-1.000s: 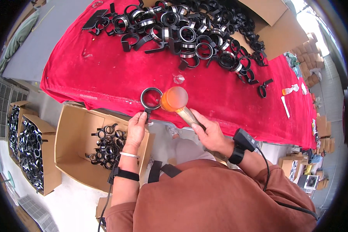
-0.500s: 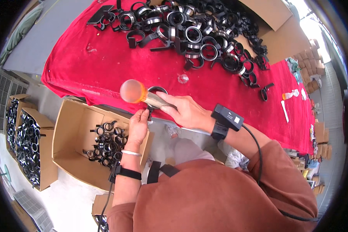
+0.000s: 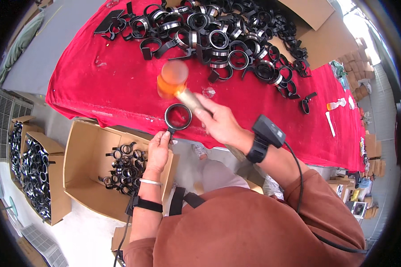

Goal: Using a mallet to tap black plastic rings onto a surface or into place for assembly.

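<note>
Your left hand (image 3: 158,149) sits just below the centre of the frame, its fingertips pinched on the small tab of a black ring clamp (image 3: 178,116), which lies at the near edge of the red-covered desk (image 3: 98,89). Your right hand (image 3: 220,124), a little right of centre, is closed around the pale handle of an orange-headed mallet (image 3: 171,80) — the head is blurred and sits up and to the left of the ring, above the cloth, not touching it. A black device is strapped on your right wrist (image 3: 267,133) with a cable trailing toward your sleeve; a dark band wraps the left wrist. Across the top of the frame a big heap of black ring clamps (image 3: 223,40) is spread over the cloth, well apart from the one you hold. At lower left, just below the desk edge, an open cardboard box (image 3: 80,160) holds more of the black rings, and further left two more boxes (image 3: 29,173) are filled with them too. Toward the right edge, a small orange-capped bottle (image 3: 333,106) lies on the cloth.
</note>
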The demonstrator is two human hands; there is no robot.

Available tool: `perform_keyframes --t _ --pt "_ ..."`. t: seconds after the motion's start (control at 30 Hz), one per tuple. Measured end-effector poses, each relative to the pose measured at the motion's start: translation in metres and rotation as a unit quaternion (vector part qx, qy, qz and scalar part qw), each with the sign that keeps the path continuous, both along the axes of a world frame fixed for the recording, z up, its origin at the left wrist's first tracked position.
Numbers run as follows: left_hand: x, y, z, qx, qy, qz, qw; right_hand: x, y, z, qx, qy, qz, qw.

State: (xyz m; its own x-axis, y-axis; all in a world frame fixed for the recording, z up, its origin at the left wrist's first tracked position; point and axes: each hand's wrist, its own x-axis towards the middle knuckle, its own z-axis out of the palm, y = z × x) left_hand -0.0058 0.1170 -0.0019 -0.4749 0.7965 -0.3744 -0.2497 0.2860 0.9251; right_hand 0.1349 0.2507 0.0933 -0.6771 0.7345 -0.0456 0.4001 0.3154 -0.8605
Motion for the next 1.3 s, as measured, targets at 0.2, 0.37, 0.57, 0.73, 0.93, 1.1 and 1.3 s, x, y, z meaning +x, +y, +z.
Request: perform_keyframes --t 0.2,0.37,0.57,0.73,0.93,1.1,1.3 --pt "0.004 0.0 0.01 0.001 -0.02 0.009 1.0 0.024 -0.019 0.0 -0.069 0.034 -0.065 0.995" --pt "0.0 -0.004 -0.004 -0.001 -0.021 -0.022 1.0 0.029 -0.014 0.018 -0.183 -0.008 -0.093 0.979" --pt "-0.008 -0.008 -0.011 -0.012 -0.021 -0.024 0.999 0.067 -0.058 0.022 -0.004 0.125 -0.043 0.991" --pt "0.004 -0.001 0.006 -0.025 0.009 -0.019 0.999 0.088 -0.068 -0.026 -0.045 0.036 -0.054 0.997" --pt "-0.005 -0.032 -0.002 -0.001 -0.018 0.002 1.0 0.124 -0.07 -0.003 -0.12 -0.007 -0.095 0.988" --pt "-0.049 -0.13 -0.002 -0.072 0.1 -0.06 0.991 0.188 -0.057 -0.008 -0.132 -0.02 -0.184 0.974" --pt "-0.062 -0.132 -0.024 -0.183 0.591 -0.07 0.783 0.219 -0.037 -0.013 -0.154 0.006 -0.26 0.953"
